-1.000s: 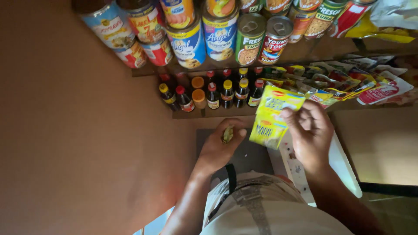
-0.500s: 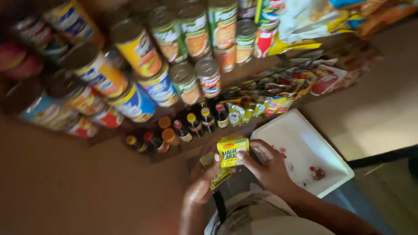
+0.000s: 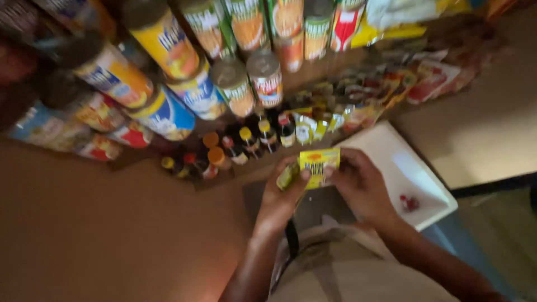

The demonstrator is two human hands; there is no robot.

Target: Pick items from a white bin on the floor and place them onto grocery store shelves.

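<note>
A small yellow packet (image 3: 319, 166) with a red mark is pinched between both hands just below the shelves. My left hand (image 3: 281, 200) grips its left edge with thumb and fingers, and a small greenish piece (image 3: 287, 177) sits against those fingers. My right hand (image 3: 361, 187) grips the packet's right edge. Both hands are held over a white tray (image 3: 414, 173) and a grey surface, above my light-coloured clothing. The picture is blurred.
Wooden shelves rise ahead with several tins (image 3: 168, 45) stacked on top, a row of small dark bottles (image 3: 240, 148) with red, yellow and orange caps below, and several sachets (image 3: 391, 89) to the right. A small red thing (image 3: 409, 202) lies in the tray.
The large yellow sheet held a second ago has become a small folded packet gripped by both hands. The view has swung left and tilted; the hands have stayed near the bottle row.
</note>
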